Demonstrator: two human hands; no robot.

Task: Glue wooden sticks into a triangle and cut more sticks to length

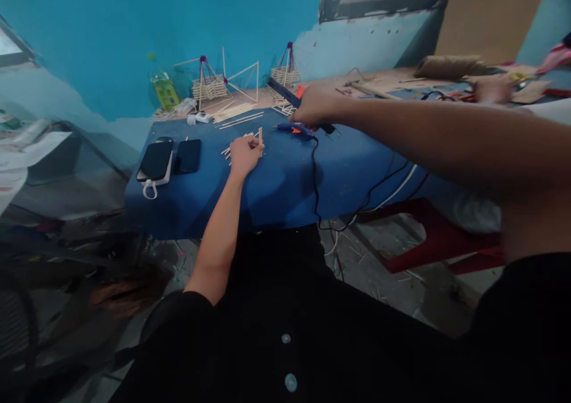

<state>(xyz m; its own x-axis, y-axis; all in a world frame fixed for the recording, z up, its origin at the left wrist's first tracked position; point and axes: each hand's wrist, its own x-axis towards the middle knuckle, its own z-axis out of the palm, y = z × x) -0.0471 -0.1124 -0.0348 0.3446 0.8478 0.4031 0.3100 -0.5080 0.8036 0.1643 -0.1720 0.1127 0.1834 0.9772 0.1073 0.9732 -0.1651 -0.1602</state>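
Note:
My left hand (pixel 244 152) rests on the blue table (pixel 285 177), fingers closed around a thin wooden stick (pixel 260 134) that points upward, with several loose sticks (pixel 236 141) lying beside it. My right hand (pixel 314 106) reaches across the table and grips a blue glue gun (pixel 295 130) with an orange trigger; its black cord (pixel 316 177) hangs over the front edge.
Two phones (pixel 156 160) (pixel 188 156) lie at the table's left. Stick baskets and frames (pixel 209 84) (pixel 285 74) stand at the back near longer sticks (pixel 236 117). A red plastic stool (pixel 437 236) sits below right. Another person's hand (pixel 491 90) is at the far right.

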